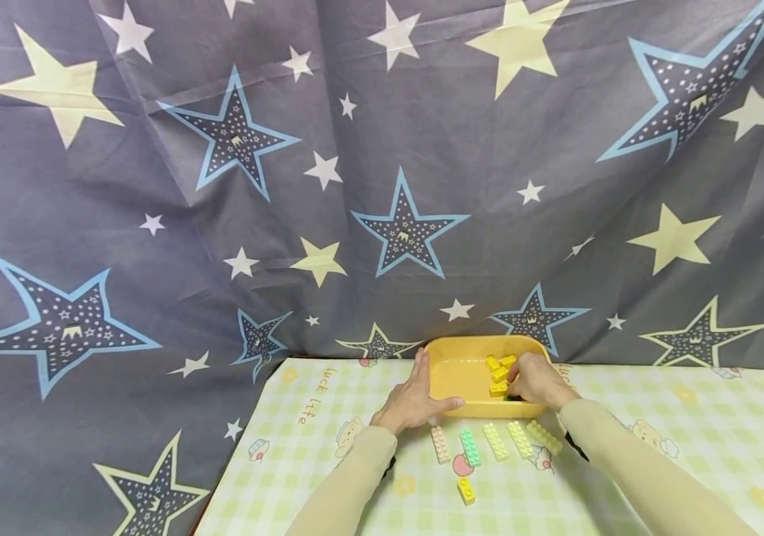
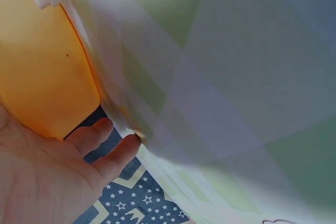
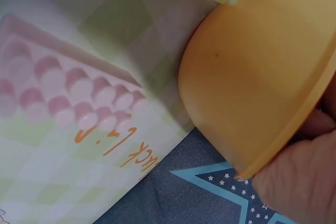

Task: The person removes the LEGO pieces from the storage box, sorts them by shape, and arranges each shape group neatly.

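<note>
A yellow-orange plastic bin (image 1: 449,409) stands at the back edge of the table, with several small yellow building bricks (image 1: 499,376) in its right half. My left hand (image 1: 412,402) rests against the bin's left end, its fingers straight along the outside and the thumb over the front rim. In the left wrist view its fingers (image 2: 113,161) lie loosely beside the bin's corner. My right hand (image 1: 535,380) reaches into the right end, fingers bent down by the yellow bricks and a dark green piece (image 1: 512,398). I cannot tell whether its fingertips hold a brick.
In front of the bin lie a pale pink brick (image 1: 439,444), a mint green brick (image 1: 470,447) and several pale yellow bricks (image 1: 495,441). A small yellow brick (image 1: 465,490) lies nearer. Another pink brick (image 3: 68,82) shows in the right wrist view. A star-patterned curtain (image 1: 288,186) hangs behind.
</note>
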`<act>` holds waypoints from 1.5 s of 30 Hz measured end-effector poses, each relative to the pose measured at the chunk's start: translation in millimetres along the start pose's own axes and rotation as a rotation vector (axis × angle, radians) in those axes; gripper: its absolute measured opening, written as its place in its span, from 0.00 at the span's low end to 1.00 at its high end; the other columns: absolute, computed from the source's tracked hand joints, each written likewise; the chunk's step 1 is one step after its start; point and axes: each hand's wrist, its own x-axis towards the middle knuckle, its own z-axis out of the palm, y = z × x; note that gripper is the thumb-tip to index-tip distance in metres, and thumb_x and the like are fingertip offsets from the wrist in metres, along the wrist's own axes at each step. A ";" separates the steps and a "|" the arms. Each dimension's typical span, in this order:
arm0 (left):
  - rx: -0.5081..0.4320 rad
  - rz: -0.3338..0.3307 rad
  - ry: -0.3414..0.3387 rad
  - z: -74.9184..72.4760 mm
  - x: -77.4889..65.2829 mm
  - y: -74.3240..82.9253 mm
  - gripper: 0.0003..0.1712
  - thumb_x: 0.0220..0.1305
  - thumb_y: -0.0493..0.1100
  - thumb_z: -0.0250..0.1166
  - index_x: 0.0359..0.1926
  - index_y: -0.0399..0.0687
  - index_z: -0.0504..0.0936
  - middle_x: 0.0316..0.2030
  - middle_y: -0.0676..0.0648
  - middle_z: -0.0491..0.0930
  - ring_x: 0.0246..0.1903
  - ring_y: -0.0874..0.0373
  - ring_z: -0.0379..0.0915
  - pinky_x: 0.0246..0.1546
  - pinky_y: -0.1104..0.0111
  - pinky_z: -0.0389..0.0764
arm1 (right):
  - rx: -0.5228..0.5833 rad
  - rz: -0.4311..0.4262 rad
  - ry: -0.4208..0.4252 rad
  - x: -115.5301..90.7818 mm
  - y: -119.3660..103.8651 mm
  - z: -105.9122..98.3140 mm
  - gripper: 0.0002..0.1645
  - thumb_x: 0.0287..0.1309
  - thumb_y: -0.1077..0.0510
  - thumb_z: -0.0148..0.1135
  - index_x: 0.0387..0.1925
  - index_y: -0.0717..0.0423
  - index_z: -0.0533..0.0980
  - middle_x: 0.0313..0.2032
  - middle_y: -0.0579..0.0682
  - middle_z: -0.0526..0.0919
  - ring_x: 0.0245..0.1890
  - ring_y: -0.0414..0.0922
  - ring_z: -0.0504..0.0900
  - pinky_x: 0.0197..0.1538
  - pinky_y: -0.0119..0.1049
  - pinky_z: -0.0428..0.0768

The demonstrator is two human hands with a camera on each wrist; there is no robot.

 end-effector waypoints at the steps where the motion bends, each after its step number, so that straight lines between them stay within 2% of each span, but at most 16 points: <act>1: 0.001 0.000 0.000 0.4 -0.1 0.1 0.74 0.65 0.78 0.68 0.90 0.45 0.37 0.91 0.46 0.33 0.82 0.38 0.64 0.75 0.42 0.75 | -0.001 0.001 0.001 0.0 0.0 0.4 0.07 0.54 0.67 0.77 0.36 0.64 0.91 0.40 0.57 0.93 0.42 0.50 0.88 0.56 0.53 0.88; 19: -0.001 -0.015 -0.007 2.3 0.0 2.0 0.74 0.65 0.78 0.68 0.90 0.46 0.37 0.91 0.46 0.32 0.83 0.39 0.62 0.77 0.44 0.74 | 0.003 0.017 -0.012 -0.2 -0.8 7.9 0.04 0.56 0.66 0.78 0.35 0.61 0.91 0.38 0.53 0.93 0.38 0.46 0.87 0.52 0.49 0.88; 28: -0.016 -0.023 -0.010 0.2 0.5 3.7 0.74 0.65 0.78 0.69 0.90 0.47 0.37 0.91 0.47 0.32 0.81 0.36 0.64 0.76 0.43 0.75 | 0.030 -0.002 0.061 2.3 1.3 10.8 0.05 0.58 0.62 0.79 0.35 0.61 0.91 0.36 0.53 0.92 0.36 0.46 0.83 0.49 0.47 0.86; 31: -0.013 -0.021 -0.009 0.6 0.6 2.6 0.74 0.65 0.78 0.68 0.90 0.46 0.37 0.91 0.47 0.32 0.81 0.36 0.65 0.75 0.44 0.75 | 0.063 -0.017 0.085 2.9 3.7 12.1 0.07 0.58 0.62 0.78 0.37 0.62 0.90 0.37 0.54 0.92 0.36 0.45 0.83 0.45 0.43 0.85; 37: -0.009 -0.011 -0.008 1.6 0.6 0.8 0.74 0.66 0.77 0.68 0.90 0.45 0.37 0.91 0.45 0.33 0.82 0.36 0.63 0.76 0.44 0.75 | 0.156 -0.012 0.107 1.3 7.8 12.7 0.10 0.61 0.61 0.76 0.42 0.64 0.90 0.34 0.54 0.89 0.28 0.43 0.77 0.32 0.33 0.73; 41: -0.015 -0.009 -0.008 1.3 0.9 1.0 0.73 0.66 0.77 0.69 0.90 0.45 0.37 0.91 0.45 0.33 0.81 0.35 0.64 0.75 0.44 0.75 | 0.178 -0.021 0.137 -1.7 7.4 10.6 0.11 0.61 0.60 0.77 0.42 0.64 0.91 0.29 0.51 0.87 0.26 0.42 0.74 0.30 0.32 0.69; 45: -0.012 -0.011 -0.008 0.5 0.8 2.2 0.74 0.66 0.76 0.69 0.90 0.45 0.37 0.91 0.45 0.33 0.81 0.36 0.64 0.75 0.44 0.76 | 0.205 -0.025 0.152 -5.0 6.7 8.6 0.11 0.61 0.60 0.77 0.41 0.64 0.91 0.29 0.51 0.87 0.26 0.41 0.73 0.30 0.32 0.68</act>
